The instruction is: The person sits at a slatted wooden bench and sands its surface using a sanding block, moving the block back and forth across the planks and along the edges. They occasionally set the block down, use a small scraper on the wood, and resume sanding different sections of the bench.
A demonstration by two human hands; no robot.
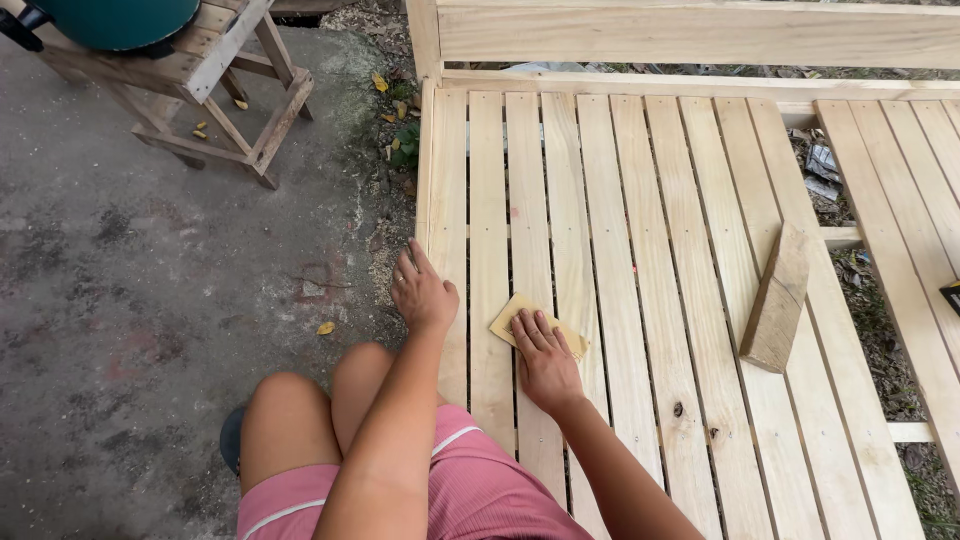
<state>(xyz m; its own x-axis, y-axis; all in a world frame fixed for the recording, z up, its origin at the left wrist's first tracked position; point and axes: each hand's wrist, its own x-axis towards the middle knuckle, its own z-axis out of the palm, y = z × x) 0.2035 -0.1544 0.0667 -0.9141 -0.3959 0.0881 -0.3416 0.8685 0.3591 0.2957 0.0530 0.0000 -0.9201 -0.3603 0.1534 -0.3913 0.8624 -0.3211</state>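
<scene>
— Sandpaper (520, 322), is that what's under the hand?

— Yes, a small tan sheet lying flat on the slatted wooden frame (640, 200), near its left edge and toward the near end. The right hand (545, 362) presses down on it, palm flat and fingers stretched out over the sheet, so the grip is open, not curled around anything.

— And the other hand?

— The left hand (422, 295) rests on the outermost slat at the frame's left edge, just beside the sandpaper but not touching it. Its fingers are spread and flat on the wood, holding nothing.

— Anything else on the slats?

— A wooden block (777, 300) lies tilted across the boards toward the right side, well apart from both hands.

— What about off the frame?

— Beyond the left edge there is concrete ground (130, 300) with sawdust along the frame. A rough wooden stool (240, 80) stands at the far left, carrying a dark green round container (115, 20). The person's bent knees and pink shorts (470, 490) show at the near edge.
</scene>
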